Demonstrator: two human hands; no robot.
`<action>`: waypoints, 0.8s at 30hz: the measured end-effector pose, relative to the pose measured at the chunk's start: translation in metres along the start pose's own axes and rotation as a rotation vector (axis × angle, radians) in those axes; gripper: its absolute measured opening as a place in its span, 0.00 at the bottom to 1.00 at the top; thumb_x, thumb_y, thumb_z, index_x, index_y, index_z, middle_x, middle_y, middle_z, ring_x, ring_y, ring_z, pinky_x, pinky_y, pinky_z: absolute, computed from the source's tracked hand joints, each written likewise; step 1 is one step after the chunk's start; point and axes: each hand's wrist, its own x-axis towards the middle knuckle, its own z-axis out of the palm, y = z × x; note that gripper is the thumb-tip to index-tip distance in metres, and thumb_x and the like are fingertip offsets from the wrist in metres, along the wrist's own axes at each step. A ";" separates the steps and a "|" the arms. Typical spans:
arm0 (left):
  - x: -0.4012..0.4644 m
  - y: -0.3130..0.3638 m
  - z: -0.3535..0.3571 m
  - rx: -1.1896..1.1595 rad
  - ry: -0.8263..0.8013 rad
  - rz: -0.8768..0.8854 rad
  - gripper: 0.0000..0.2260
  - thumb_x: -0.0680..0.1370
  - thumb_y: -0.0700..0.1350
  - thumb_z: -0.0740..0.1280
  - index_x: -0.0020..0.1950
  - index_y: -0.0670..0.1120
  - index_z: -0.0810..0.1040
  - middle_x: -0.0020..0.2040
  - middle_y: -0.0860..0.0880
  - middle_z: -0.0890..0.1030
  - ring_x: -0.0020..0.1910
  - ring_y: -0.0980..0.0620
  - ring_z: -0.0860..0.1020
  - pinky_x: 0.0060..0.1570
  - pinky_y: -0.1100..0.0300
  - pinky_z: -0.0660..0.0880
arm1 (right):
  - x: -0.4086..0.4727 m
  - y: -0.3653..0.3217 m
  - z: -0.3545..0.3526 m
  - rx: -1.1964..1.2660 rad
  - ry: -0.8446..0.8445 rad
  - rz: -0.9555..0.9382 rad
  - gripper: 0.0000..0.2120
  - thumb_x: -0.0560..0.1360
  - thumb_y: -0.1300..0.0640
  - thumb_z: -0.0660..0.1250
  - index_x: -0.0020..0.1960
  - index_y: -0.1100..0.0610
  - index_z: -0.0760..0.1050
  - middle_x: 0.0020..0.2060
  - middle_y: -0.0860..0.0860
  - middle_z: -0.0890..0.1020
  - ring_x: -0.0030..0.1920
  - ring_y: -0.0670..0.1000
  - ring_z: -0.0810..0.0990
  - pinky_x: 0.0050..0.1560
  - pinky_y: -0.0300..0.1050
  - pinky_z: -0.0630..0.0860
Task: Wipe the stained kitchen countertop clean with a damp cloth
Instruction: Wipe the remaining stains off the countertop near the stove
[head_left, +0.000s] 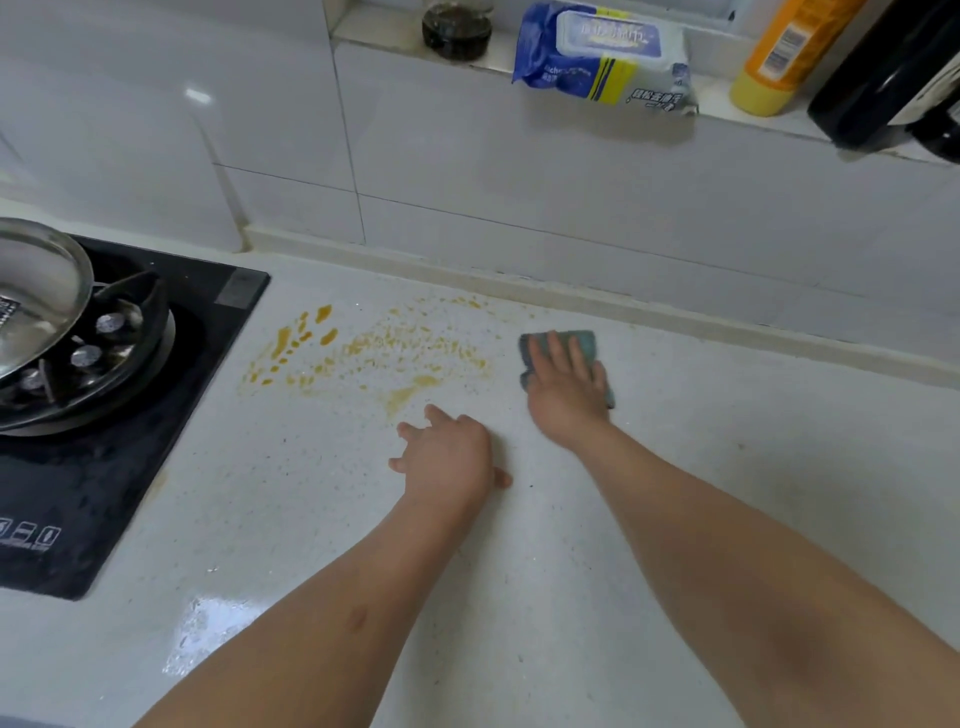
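One head-worn view looks forward and steeply down, close over the countertop (675, 467).

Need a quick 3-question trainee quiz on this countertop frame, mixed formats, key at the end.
1. True or false: the right hand presses flat on the cloth.
2. Where do the orange stains lie relative to the cloth?
A. Left, toward the stove
B. Right of it
C. Under the wipes pack
3. Fill in: the left hand rests on the bare ____, holding nothing.

Key: 1 true; 2 A; 3 countertop.
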 end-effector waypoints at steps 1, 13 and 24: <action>-0.001 0.000 0.000 0.004 0.001 0.001 0.36 0.74 0.60 0.76 0.72 0.39 0.71 0.77 0.35 0.61 0.74 0.25 0.60 0.64 0.26 0.68 | -0.008 -0.009 0.004 -0.006 0.002 -0.059 0.31 0.80 0.47 0.43 0.83 0.43 0.43 0.83 0.45 0.43 0.82 0.52 0.40 0.80 0.61 0.42; -0.004 0.000 0.002 0.049 0.017 0.004 0.36 0.74 0.63 0.75 0.72 0.41 0.71 0.75 0.36 0.63 0.73 0.26 0.63 0.63 0.29 0.71 | -0.036 0.113 -0.020 0.018 0.050 0.204 0.27 0.85 0.54 0.48 0.82 0.50 0.45 0.83 0.51 0.47 0.82 0.53 0.44 0.79 0.61 0.52; -0.008 -0.001 0.007 0.162 0.099 0.037 0.35 0.75 0.66 0.72 0.70 0.41 0.71 0.72 0.35 0.67 0.68 0.25 0.68 0.58 0.33 0.77 | -0.064 -0.003 0.029 -0.010 0.017 -0.327 0.31 0.80 0.37 0.43 0.82 0.39 0.42 0.82 0.41 0.42 0.82 0.50 0.37 0.78 0.59 0.36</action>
